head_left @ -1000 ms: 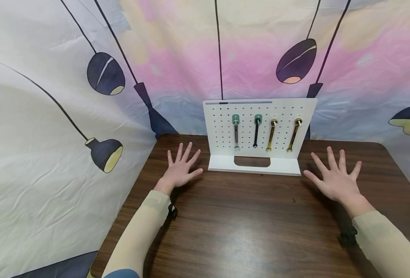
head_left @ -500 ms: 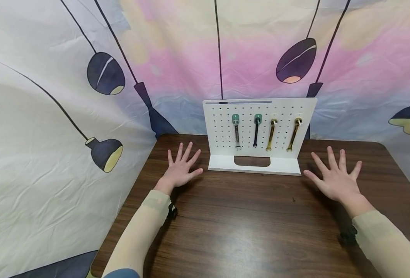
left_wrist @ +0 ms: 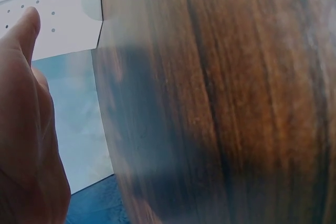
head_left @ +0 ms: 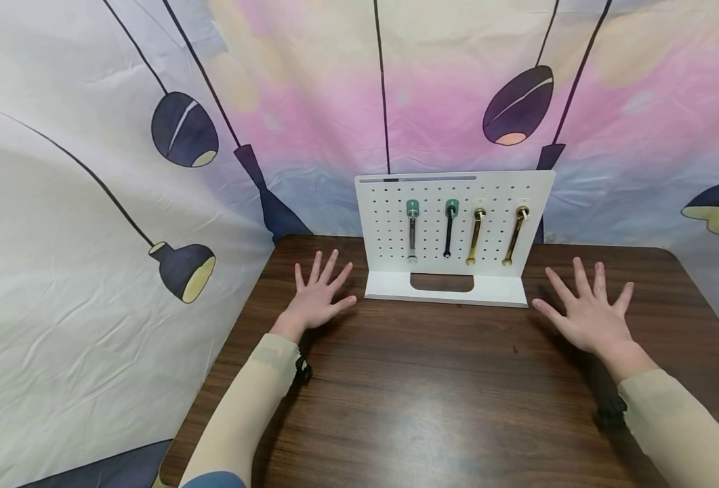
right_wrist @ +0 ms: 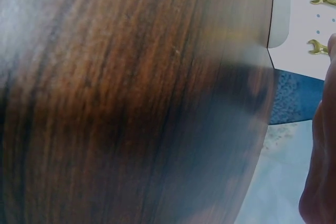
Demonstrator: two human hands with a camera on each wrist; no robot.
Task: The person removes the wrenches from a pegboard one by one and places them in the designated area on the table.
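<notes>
A white pegboard (head_left: 389,285) stands upright on the table's far side. From its pegs hang a silver wrench (head_left: 412,237), a black wrench (head_left: 448,237) and two gold wrenches, one gold wrench (head_left: 474,240) near the middle and another gold wrench (head_left: 514,240) farther right. My left hand (head_left: 315,298) is left of the board, palm down, fingers spread, holding nothing. To the board's right, my right hand (head_left: 591,315) is likewise spread with nothing in it. Neither touches the board. The wrist views show only part of the left hand (left_wrist: 26,129) and right hand (right_wrist: 320,166).
The dark wooden table (head_left: 420,379) extends under both arms. Behind and to the left hangs a printed cloth (head_left: 310,102) with lamp drawings. At the board's foot is a rounded slot. A dark device sits at each wrist.
Both hands have stayed in place. The lower end of the silver wrench has swayed slightly right, then left. The head view has shifted very little.
</notes>
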